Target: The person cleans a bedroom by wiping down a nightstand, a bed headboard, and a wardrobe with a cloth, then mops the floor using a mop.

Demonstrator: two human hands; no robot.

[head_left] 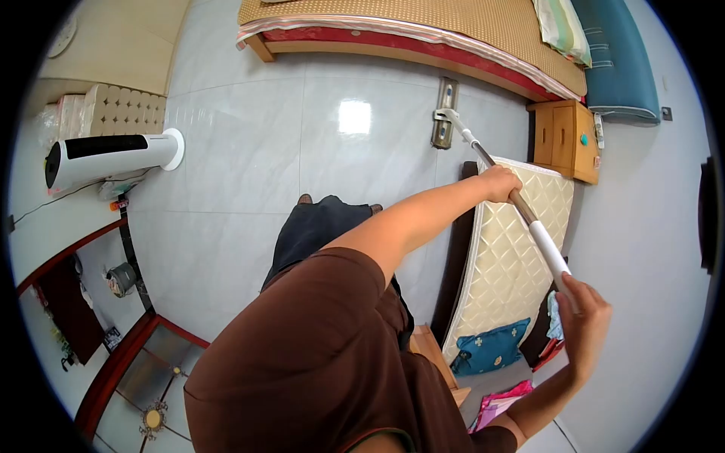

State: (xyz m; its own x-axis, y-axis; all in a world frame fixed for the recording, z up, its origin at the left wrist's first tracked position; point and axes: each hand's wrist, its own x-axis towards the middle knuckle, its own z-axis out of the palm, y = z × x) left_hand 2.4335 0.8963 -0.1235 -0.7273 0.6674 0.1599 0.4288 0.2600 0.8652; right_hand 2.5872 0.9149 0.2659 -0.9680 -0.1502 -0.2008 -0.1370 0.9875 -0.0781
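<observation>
A flat mop [547, 249] with a white and brownish-grey pole slants across the right half of the head view. Its long narrow head [445, 98] lies on the pale tiled floor [249, 143], near the bed's side. My left hand [500, 183] is wrapped around the middle of the pole. Higher up, my right hand [587, 309] grips the white end of the handle, its fingers partly hidden. Beneath the pole stands a cream quilted mattress [513, 249] with a dark edge.
A bed [423, 30] with a woven mat spans the top, beside a wooden nightstand [563, 140]. A white tower appliance [113, 155] stands at left with a cord. A grey bin [121, 279] is near the red-framed door [143, 377]. A blue cushion [491, 347] lies at lower right.
</observation>
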